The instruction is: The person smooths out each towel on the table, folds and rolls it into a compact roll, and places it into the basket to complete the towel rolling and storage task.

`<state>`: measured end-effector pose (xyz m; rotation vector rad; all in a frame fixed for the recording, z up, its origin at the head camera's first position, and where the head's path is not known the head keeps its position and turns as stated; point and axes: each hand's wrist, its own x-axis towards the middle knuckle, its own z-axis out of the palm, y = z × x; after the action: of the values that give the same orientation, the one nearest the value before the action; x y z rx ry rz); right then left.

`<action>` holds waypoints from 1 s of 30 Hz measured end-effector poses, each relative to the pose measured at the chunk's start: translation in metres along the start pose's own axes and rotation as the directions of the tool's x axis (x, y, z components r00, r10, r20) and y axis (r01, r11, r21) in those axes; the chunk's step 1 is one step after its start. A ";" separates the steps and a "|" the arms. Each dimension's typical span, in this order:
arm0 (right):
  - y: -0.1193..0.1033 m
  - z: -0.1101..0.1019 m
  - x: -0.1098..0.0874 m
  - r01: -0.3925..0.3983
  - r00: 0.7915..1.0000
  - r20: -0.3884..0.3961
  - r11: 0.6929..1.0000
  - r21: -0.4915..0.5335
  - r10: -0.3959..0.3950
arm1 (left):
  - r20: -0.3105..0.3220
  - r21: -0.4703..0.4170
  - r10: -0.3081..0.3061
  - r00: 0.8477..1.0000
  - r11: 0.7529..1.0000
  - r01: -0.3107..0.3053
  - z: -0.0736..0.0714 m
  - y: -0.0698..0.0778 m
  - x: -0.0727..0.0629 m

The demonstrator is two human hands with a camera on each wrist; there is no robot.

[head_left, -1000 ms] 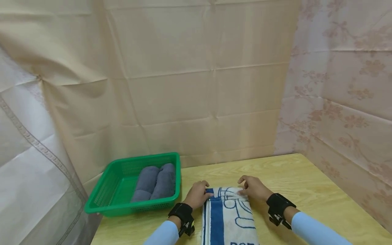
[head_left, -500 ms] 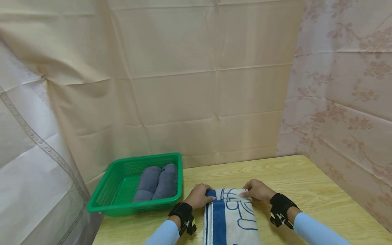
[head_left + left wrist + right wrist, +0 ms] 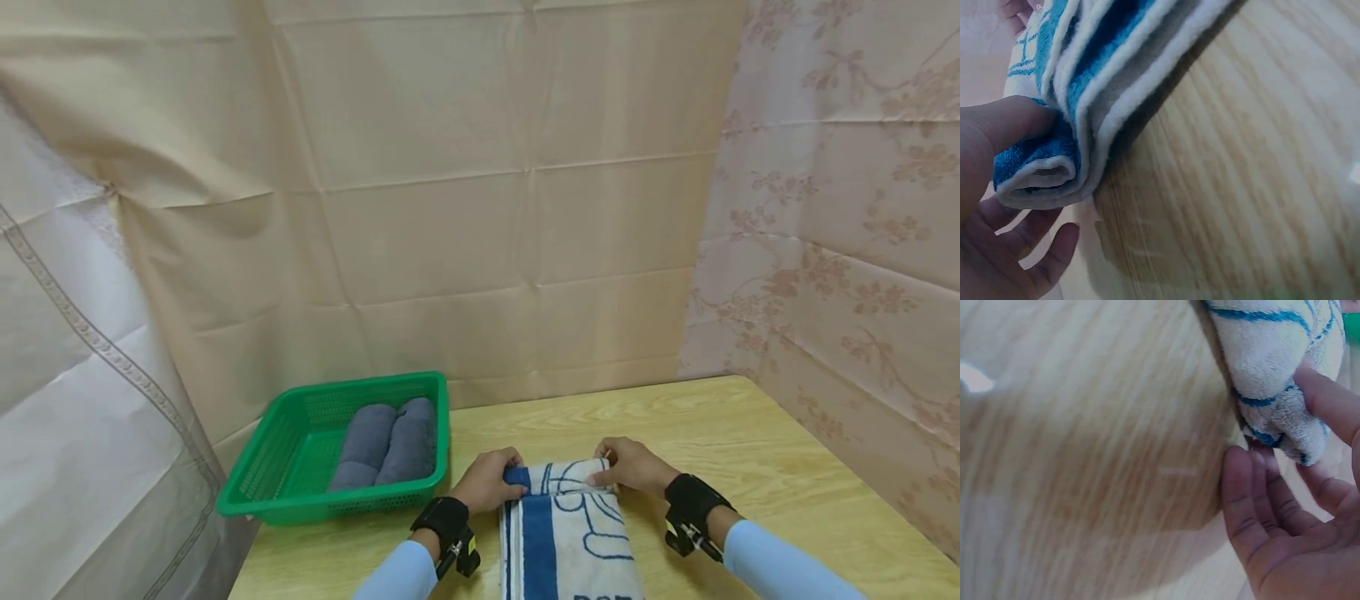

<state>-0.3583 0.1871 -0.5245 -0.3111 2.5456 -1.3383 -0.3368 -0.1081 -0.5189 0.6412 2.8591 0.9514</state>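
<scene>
A white towel [image 3: 577,542] with blue stripes and blue line drawings lies folded lengthwise on the table, its near end cut off by the frame. Its far end is turned over into a short flap. At that end's left corner my left hand [image 3: 486,482] pinches the turned edge; the left wrist view shows the thumb on the small blue roll [image 3: 1041,140] and the fingers beneath it. My right hand [image 3: 633,467] holds the right corner the same way. In the right wrist view its thumb presses the terry cloth [image 3: 1266,356] and the fingers curl below.
A green plastic basket [image 3: 258,492] stands to the left of the towel, with two rolled grey towels [image 3: 408,442] lying side by side in its right part. The wooden table [image 3: 720,425] ends at a beige curtain [image 3: 420,233] behind and a floral cloth [image 3: 847,275] on the right.
The towel's far edge has been turned further over toward me, and the flap now lies flatter and straighter. My right hand has closed in on its corner. The basket stays put.
</scene>
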 end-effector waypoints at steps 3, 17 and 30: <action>0.004 -0.002 0.001 0.092 0.996 0.018 0.995 -0.034 -0.091 | -0.017 0.044 0.050 0.999 0.998 -0.050 0.001 0.001 -0.002; 0.004 0.007 -0.002 0.458 0.887 0.060 0.858 -0.231 -0.458 | -0.096 0.338 0.278 0.956 0.912 -0.232 0.000 -0.004 -0.017; 0.002 0.008 -0.017 0.602 0.791 0.268 0.626 -0.495 -0.549 | -0.052 0.349 0.368 0.928 0.878 -0.328 0.000 -0.003 -0.029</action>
<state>-0.3403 0.1870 -0.5284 -1.3811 2.8125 -0.6207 -0.3119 -0.1223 -0.5226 1.2063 3.1034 0.5391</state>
